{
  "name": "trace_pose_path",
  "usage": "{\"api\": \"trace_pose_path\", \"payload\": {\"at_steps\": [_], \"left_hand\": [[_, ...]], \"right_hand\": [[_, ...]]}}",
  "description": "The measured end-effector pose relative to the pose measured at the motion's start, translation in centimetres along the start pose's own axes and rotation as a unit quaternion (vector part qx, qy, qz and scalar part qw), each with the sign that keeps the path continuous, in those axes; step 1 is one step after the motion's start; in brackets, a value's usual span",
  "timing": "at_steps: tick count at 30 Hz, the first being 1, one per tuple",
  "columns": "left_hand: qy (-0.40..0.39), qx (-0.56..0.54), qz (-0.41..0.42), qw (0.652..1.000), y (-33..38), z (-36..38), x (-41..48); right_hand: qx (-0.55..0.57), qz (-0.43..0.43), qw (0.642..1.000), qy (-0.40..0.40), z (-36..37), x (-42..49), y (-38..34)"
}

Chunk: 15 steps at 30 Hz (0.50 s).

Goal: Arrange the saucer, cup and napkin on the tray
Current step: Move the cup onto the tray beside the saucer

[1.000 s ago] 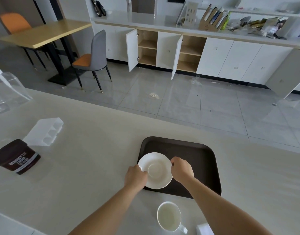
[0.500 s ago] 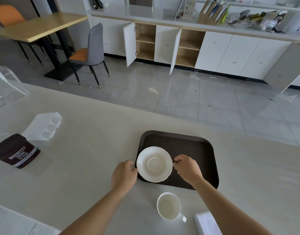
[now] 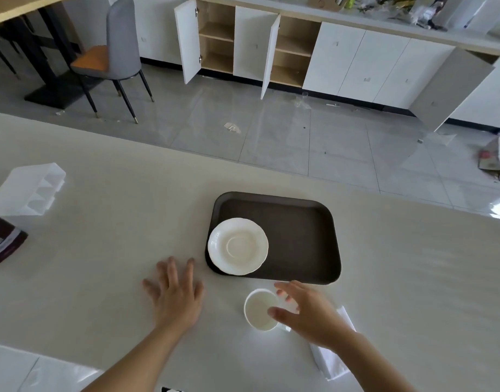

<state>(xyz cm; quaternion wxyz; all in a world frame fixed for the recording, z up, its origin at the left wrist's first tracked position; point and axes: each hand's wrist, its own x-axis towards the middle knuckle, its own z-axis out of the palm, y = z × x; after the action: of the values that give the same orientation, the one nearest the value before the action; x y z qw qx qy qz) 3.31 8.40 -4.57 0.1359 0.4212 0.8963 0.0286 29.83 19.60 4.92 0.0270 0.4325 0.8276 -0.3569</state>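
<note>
The dark tray (image 3: 299, 241) on the pale counter (image 3: 102, 264) holds only the white scalloped saucer (image 3: 238, 246), in its near-left corner. The white cup (image 3: 260, 309) stands empty just in front of the tray. The right hand (image 3: 308, 312) hovers open over the cup's rim, gripping nothing. The left hand (image 3: 176, 292) is spread flat, empty. The white napkin (image 3: 332, 360) lies under the right forearm
</note>
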Motion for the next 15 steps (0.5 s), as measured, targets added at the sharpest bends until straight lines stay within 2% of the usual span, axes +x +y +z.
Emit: {"api": "trace_pose_path", "payload": {"at_steps": [9,15], "left_hand": [[0.057,0.0,0.005,0.998,-0.5,2.0,0.2],[0.08,-0.01,0.001,0.997,-0.4,2.0,0.1]], "right_hand": [[0.006,0.016,1.0,-0.008,2.1,-2.5,1.4],[0.01,0.022,0.998,0.051,2.9,-2.2,1.4]]}}
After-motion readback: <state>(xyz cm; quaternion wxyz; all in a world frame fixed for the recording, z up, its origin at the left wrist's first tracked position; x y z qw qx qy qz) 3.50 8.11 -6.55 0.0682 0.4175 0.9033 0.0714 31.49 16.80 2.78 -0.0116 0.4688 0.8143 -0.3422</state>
